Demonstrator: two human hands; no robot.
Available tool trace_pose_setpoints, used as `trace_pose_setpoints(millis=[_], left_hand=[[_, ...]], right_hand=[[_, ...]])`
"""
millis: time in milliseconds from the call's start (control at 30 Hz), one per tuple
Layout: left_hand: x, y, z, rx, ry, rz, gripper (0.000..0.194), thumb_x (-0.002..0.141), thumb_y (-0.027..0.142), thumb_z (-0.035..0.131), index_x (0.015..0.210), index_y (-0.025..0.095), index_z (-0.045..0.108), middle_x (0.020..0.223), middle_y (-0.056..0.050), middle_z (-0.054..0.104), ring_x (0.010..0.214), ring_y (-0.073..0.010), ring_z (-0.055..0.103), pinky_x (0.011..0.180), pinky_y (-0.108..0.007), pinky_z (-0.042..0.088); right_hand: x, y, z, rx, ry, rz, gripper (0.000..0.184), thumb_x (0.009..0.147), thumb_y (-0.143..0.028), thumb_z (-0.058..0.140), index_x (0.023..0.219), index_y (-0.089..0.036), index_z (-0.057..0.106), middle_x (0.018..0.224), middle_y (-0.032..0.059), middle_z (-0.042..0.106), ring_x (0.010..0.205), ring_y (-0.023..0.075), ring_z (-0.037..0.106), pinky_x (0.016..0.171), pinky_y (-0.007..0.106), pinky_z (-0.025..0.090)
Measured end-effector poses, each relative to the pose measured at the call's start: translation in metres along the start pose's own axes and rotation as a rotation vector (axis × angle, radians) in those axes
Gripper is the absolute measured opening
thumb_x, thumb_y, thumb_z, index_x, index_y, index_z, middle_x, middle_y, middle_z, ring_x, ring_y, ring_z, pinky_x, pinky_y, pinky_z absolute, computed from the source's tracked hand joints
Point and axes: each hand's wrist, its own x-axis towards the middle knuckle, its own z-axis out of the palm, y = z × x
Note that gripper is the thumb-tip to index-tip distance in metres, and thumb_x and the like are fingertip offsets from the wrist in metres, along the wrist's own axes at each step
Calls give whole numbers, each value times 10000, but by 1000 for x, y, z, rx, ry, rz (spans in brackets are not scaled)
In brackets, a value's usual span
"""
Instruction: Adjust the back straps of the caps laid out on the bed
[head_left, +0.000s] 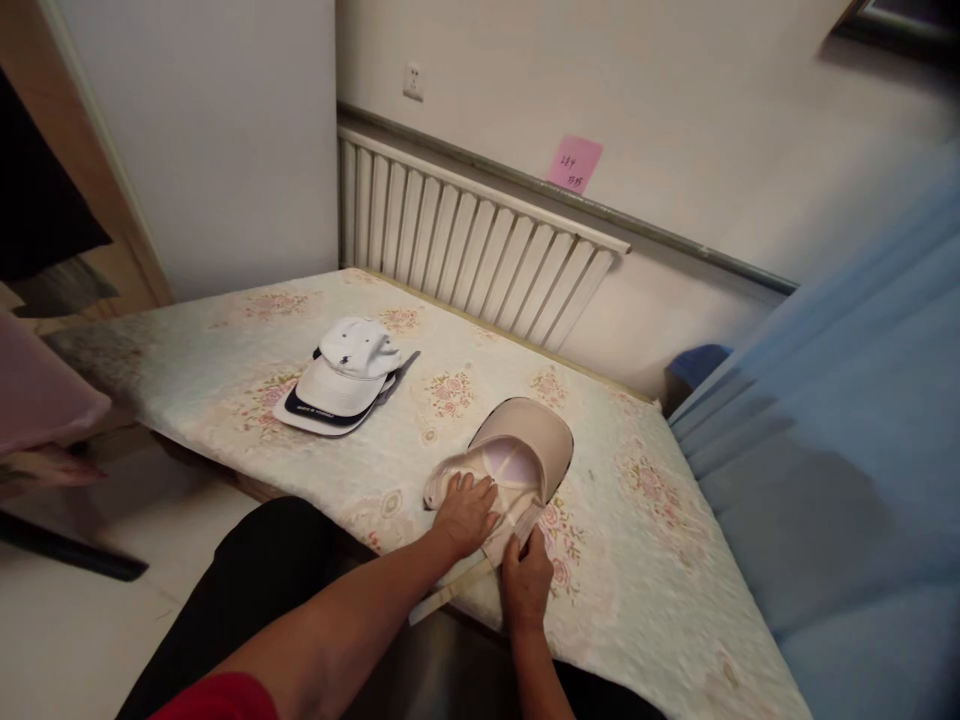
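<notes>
A beige baseball cap lies upside down on the flowered bed cover, its brim pointing away from me and its inside showing. My left hand rests with outstretched fingers on the inside of its near left part. At the near edge, my right hand pinches the cap's rim between thumb and fingers. From this edge a pale strap hangs out toward the front of the bed. Further left sits a stack of caps, a white cap with a small dark emblem on top, over a dark brim and a light one.
The bed with its flowered cover fills the middle. Behind it stand a white radiator and a wall with a pink note and a socket. A blue curtain hangs at the right. Pink cloth is at the left.
</notes>
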Motion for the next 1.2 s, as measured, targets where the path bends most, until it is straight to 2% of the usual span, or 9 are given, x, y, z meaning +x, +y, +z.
trace_pose_setpoints(millis=[600,1200], left_hand=[[0,2,-1,9,43,-4,378,879,385,471,1220,231,527,1115,-89,565,1055,-291,426,983,-495,242],[-22,-6,9,1,53,13,413,905,334,440,1310,265,478,1356,-75,474,1297,-266,342,1081,-482,224]], right_hand=[[-1,5,3,-23,16,-16,267,859,-324,402,1026,-194,564,874,98,682,732,244,615,629,307,376],[-1,9,6,-42,38,-56,344,867,-334,375,1091,-162,571,929,134,690,766,260,635,651,320,397]])
